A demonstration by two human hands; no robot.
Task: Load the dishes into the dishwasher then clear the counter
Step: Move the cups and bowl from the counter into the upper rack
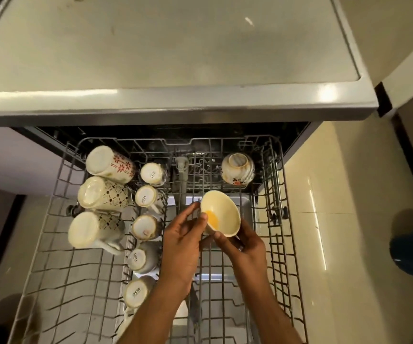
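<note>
1. Both hands are on one small cream bowl (221, 214), held above the pulled-out upper rack (278, 244), just right of the rack's middle. The left hand (180, 240) pinches the rim at the bowl's 8 o'clock, thumb reaching into the mouth; the right hand (244, 244) curls round the underside at its 5 o'clock.
2. The bowl is tipped, mouth facing up and toward the camera, a yellow smear (212, 219) showing inside. My read: two hands because it needs turning over, so it goes in mouth-down and drains.
3. That fits the neighbours. At 12 o'clock from the bowl, a flowered bowl (237, 169) already sits upturned at the rack's back.
4. Over at 9 o'clock, three tall patterned mugs (103, 193) lie tilted, bases toward us; beside them a column of smaller cups (148, 194) stands inverted, base stamps showing.
5. The tines below the bowl stand free, so that is the likely slot.
6. The surface (150, 58) at 12 o'clock, above the machine, shows only a few marks from here.
7. Loading looks well along; clearing comes later.
</note>
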